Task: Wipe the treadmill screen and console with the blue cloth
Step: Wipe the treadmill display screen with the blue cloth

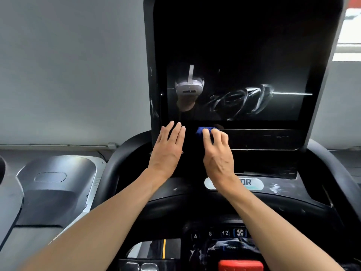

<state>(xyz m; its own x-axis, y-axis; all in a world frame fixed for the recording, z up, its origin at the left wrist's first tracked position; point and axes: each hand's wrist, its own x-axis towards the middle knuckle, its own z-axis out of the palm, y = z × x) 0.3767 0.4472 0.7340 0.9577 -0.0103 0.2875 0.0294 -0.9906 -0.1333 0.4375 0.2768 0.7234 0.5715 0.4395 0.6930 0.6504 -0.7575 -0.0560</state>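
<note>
The treadmill's tall black screen (244,65) fills the upper middle, with curved wipe streaks on its lower right glass. My right hand (217,151) grips a small blue cloth (201,131) and holds it against the black strip just under the glass. My left hand (169,147) lies flat with straight fingers on the screen's lower left corner, beside the cloth. Below the hands the black console (293,194) carries a white logo plate and smears. Number keys and a fan button (239,232) sit further down, partly hidden by my right forearm.
A red stop button (240,265) sits at the bottom edge. Curved black handlebars (117,163) flank the console. A neighbouring grey treadmill hood (56,178) stands to the left, against a grey wall. A bright window shows at the upper right.
</note>
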